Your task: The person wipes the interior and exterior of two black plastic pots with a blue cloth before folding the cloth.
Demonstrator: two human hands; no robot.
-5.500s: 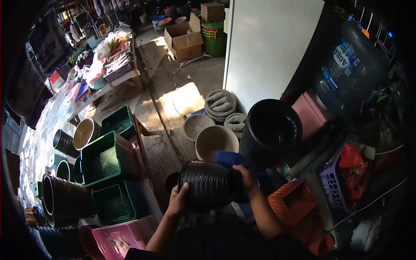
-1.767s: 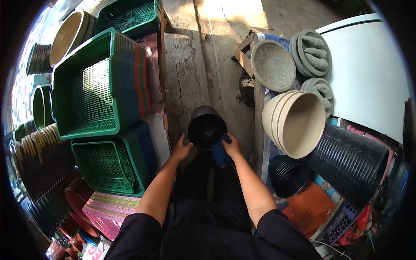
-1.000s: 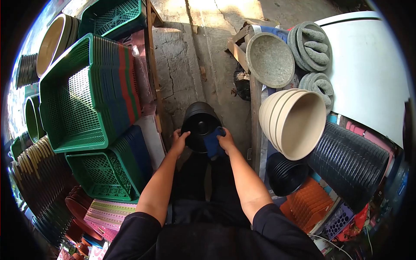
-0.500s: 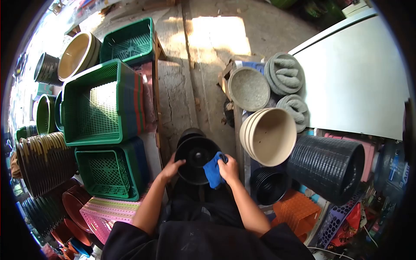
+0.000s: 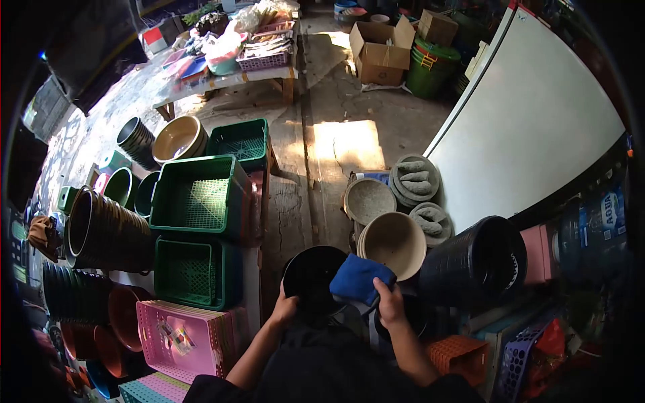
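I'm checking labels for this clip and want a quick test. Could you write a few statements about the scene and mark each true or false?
1. The right hand holds a blue cloth. True.
2. The left hand is held well away from the black container. False: it is at the container's side.
3. The pink basket is to the person's left. True.
4. The cardboard box is closed. False: its flaps stand open.
5. The tall white panel is on the person's left. False: it is on the right.
6. Sunlight makes a bright patch on the floor. True.
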